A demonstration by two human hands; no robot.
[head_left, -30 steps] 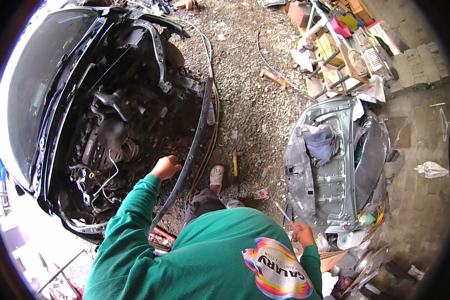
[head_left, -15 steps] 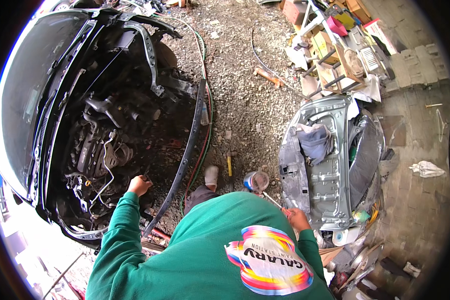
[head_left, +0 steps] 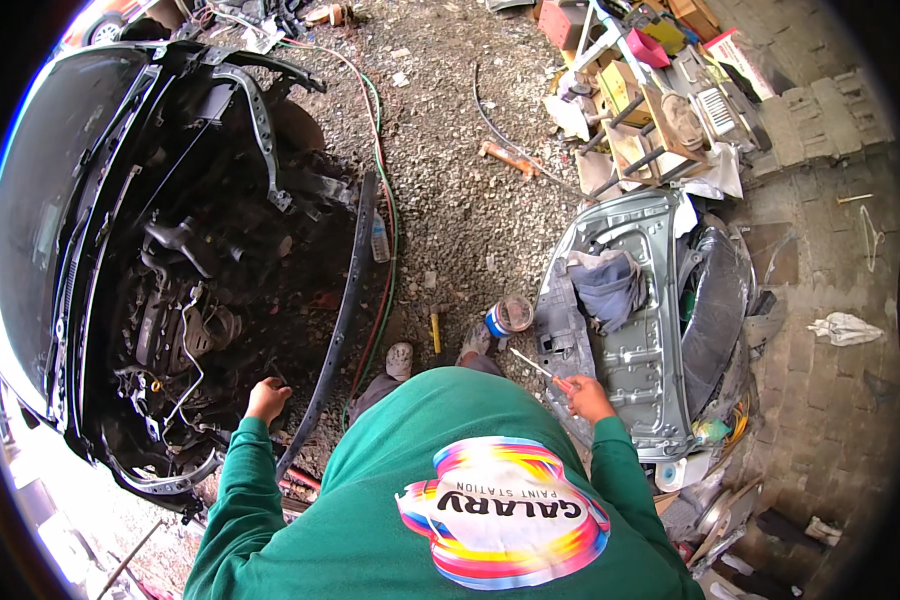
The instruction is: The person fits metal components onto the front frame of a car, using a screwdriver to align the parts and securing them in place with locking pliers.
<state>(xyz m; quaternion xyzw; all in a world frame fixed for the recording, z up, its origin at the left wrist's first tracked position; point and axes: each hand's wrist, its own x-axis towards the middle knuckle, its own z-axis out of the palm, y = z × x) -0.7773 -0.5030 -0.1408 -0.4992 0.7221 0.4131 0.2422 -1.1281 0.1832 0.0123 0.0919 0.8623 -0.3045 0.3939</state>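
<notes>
My left hand [head_left: 268,398], fingers loosely curled and apart, hangs over the lower edge of a car's exposed engine bay [head_left: 185,325], beside a curved dark strip [head_left: 350,300]; I see nothing in it. My right hand [head_left: 585,398] grips a thin tool [head_left: 530,362] with a red handle and pale shaft, like a screwdriver, beside a grey-green metal panel [head_left: 635,360]. A round can [head_left: 510,316] with a blue band is by my feet, near a yellow-handled hammer [head_left: 435,332].
Red and green hoses [head_left: 385,250] run over gravel [head_left: 440,200] past a plastic bottle [head_left: 380,240]. A heap of boxes and scrap [head_left: 640,110] lies at the back right. A blue-grey cloth [head_left: 605,290] rests on the panel. Paving [head_left: 810,420] borders the right side.
My left hand has moved down and left from above the strip. My right hand has risen with the tool beside the panel. The can by my feet has come into fuller view.
</notes>
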